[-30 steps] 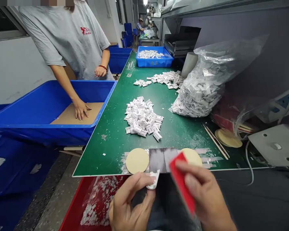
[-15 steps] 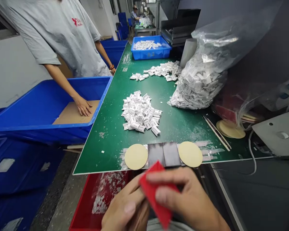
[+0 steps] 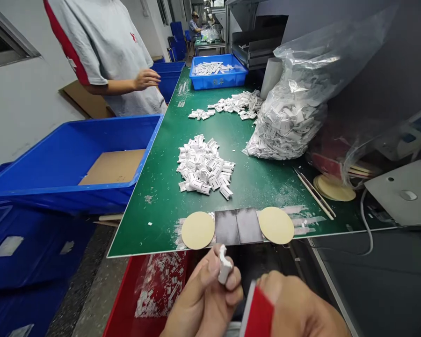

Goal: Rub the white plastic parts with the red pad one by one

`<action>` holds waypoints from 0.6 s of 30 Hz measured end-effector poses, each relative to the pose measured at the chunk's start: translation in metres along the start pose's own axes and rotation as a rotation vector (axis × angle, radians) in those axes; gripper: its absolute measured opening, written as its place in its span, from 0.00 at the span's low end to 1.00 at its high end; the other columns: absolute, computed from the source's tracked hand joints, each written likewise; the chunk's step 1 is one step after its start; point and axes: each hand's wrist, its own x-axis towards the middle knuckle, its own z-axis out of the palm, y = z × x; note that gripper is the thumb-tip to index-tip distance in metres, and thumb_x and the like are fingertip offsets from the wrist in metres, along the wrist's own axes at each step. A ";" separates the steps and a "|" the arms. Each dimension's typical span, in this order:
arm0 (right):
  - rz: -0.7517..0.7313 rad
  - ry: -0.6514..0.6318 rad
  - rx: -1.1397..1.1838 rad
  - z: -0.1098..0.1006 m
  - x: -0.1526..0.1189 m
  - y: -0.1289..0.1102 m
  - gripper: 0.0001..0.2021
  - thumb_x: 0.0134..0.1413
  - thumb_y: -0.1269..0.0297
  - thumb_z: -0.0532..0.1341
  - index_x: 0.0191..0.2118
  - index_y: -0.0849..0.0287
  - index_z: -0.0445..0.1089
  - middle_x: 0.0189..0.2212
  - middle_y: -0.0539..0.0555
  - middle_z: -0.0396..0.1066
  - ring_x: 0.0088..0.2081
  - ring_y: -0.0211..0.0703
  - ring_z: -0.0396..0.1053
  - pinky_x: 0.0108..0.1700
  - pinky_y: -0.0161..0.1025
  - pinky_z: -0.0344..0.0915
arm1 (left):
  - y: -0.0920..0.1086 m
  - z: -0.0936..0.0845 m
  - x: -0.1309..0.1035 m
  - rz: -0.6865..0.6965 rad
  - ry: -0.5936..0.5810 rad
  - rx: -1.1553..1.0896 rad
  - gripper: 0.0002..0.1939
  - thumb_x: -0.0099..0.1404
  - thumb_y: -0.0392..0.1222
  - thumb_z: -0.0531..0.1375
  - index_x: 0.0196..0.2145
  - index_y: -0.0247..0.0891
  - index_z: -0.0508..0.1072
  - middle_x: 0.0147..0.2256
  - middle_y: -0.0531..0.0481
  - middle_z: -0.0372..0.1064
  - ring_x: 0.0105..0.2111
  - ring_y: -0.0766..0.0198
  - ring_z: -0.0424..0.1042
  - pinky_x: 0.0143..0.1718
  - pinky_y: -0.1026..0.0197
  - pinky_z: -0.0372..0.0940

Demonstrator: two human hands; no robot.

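My left hand (image 3: 210,290) pinches a small white plastic piece (image 3: 225,266) with a curved notch between thumb and fingers, just below the table's front edge. Close to its right, my right hand (image 3: 294,304) is closed on a folded red sheet of what looks like sandpaper (image 3: 257,313), showing a pale edge. The sheet and the white piece are apart. Beyond my hands, two dark rectangular pads (image 3: 238,226) lie between a pale yellow disc (image 3: 198,230) and another yellow disc (image 3: 276,225). A heap of similar white pieces (image 3: 203,166) sits farther back.
The green table (image 3: 154,187) holds a clear bag of white pieces (image 3: 287,126), a blue tray (image 3: 219,82) and thin sticks (image 3: 315,193). Below its edge is a red bin (image 3: 126,299) with white scraps. At left, a person (image 3: 115,56) stands behind a large blue bin (image 3: 56,154).
My right hand has drawn the red sheet down and right, away from my left hand, uncovering the white piece. The other person's arm has lifted out of the blue bin.
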 end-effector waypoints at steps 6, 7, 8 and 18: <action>-0.042 0.643 0.097 -0.013 0.020 0.000 0.08 0.62 0.56 0.69 0.44 0.45 0.85 0.40 0.53 0.85 0.38 0.49 0.81 0.38 0.37 0.77 | 0.000 -0.001 -0.002 0.182 0.023 0.199 0.15 0.52 0.43 0.78 0.33 0.38 0.78 0.26 0.54 0.71 0.27 0.70 0.70 0.29 0.69 0.65; -0.012 0.611 0.213 -0.012 0.018 -0.002 0.08 0.61 0.55 0.69 0.44 0.44 0.85 0.38 0.51 0.85 0.35 0.45 0.80 0.35 0.33 0.76 | 0.000 -0.003 -0.001 0.216 0.017 0.250 0.14 0.53 0.42 0.78 0.33 0.38 0.79 0.27 0.53 0.74 0.28 0.69 0.73 0.31 0.68 0.67; 0.022 0.492 0.319 -0.011 0.016 -0.004 0.07 0.60 0.54 0.70 0.42 0.43 0.85 0.35 0.50 0.85 0.31 0.41 0.79 0.32 0.31 0.74 | 0.000 -0.005 -0.001 0.234 0.007 0.298 0.14 0.53 0.42 0.78 0.33 0.38 0.79 0.28 0.52 0.76 0.28 0.68 0.74 0.32 0.68 0.68; 0.093 0.210 0.101 -0.001 0.025 -0.008 0.11 0.52 0.58 0.74 0.43 0.49 0.86 0.34 0.51 0.86 0.32 0.45 0.81 0.35 0.34 0.76 | -0.002 -0.019 0.000 0.597 -0.026 0.647 0.06 0.55 0.37 0.75 0.30 0.40 0.83 0.30 0.46 0.83 0.30 0.60 0.82 0.33 0.65 0.76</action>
